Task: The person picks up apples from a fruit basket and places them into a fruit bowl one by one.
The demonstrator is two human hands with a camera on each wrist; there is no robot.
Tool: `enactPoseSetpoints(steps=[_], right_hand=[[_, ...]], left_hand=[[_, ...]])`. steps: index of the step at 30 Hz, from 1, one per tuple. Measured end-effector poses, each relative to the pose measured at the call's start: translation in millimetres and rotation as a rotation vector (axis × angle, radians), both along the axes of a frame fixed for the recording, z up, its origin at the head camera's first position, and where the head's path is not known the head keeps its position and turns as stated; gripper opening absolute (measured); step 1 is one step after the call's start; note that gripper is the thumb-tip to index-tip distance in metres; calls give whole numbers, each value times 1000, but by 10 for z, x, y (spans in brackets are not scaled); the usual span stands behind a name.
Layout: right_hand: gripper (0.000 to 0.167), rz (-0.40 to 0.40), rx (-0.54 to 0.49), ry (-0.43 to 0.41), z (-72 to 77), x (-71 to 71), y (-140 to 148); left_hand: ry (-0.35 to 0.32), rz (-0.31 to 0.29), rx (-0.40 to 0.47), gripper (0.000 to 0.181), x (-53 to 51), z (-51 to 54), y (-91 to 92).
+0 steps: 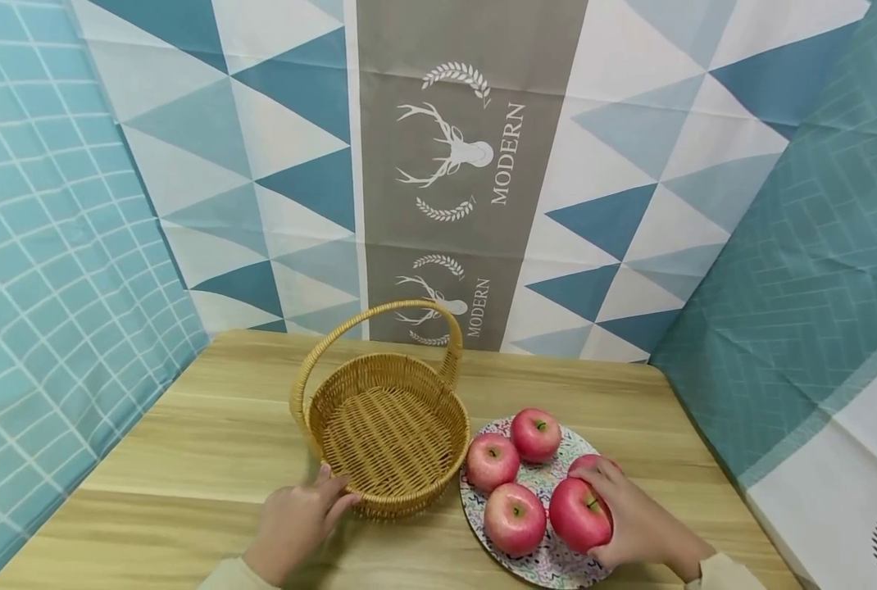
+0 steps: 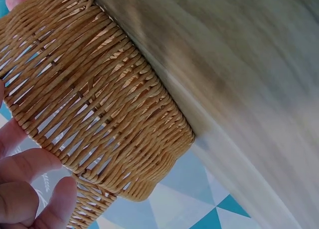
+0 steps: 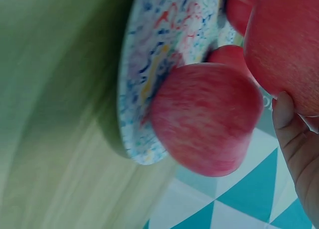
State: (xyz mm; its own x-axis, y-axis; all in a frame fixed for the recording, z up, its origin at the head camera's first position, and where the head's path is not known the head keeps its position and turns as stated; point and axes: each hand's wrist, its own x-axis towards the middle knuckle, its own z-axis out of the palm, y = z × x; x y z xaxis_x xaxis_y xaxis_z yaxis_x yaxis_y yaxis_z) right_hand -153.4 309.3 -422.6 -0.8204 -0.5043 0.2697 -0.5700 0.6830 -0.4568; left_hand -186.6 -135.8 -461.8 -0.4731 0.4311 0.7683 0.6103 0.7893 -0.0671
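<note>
A round wicker basket [image 1: 387, 434] with a tall hoop handle stands on the table, with nothing in it. At its near left rim, my left hand [image 1: 294, 516] holds on with its fingertips; the left wrist view shows these fingers [image 2: 35, 164] along the rim of the woven wall [image 2: 99, 99]. To the right, my right hand [image 1: 633, 516] grips a red apple [image 1: 577, 515] from its right side, over a patterned plate [image 1: 549, 569]. In the right wrist view the thumb [image 3: 285, 109] presses the held apple [image 3: 286, 49], which is above another apple [image 3: 207, 119] on the plate.
Several other apples lie on the plate, among them a back one [image 1: 535, 435], a left one [image 1: 493, 461] and a front one [image 1: 515, 519]. The wooden table [image 1: 188, 459] ends at patterned cloth walls [image 1: 291, 164] behind and on both sides.
</note>
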Motion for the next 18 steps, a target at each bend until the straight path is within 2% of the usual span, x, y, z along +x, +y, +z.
enactPoseSetpoints(steps=[9,15,18], right_hand=[[76,-33,8,-98,-169,171,-5],[77,-54,21,-43,-222,208,-32],[78,-80,58,-70,-231,264,-52]], left_hand=[[5,-5,-24,63,1,34,-6],[-11,-24,-29,60,-1,65,-8],[-8,-25,-30,60,1,60,-11]])
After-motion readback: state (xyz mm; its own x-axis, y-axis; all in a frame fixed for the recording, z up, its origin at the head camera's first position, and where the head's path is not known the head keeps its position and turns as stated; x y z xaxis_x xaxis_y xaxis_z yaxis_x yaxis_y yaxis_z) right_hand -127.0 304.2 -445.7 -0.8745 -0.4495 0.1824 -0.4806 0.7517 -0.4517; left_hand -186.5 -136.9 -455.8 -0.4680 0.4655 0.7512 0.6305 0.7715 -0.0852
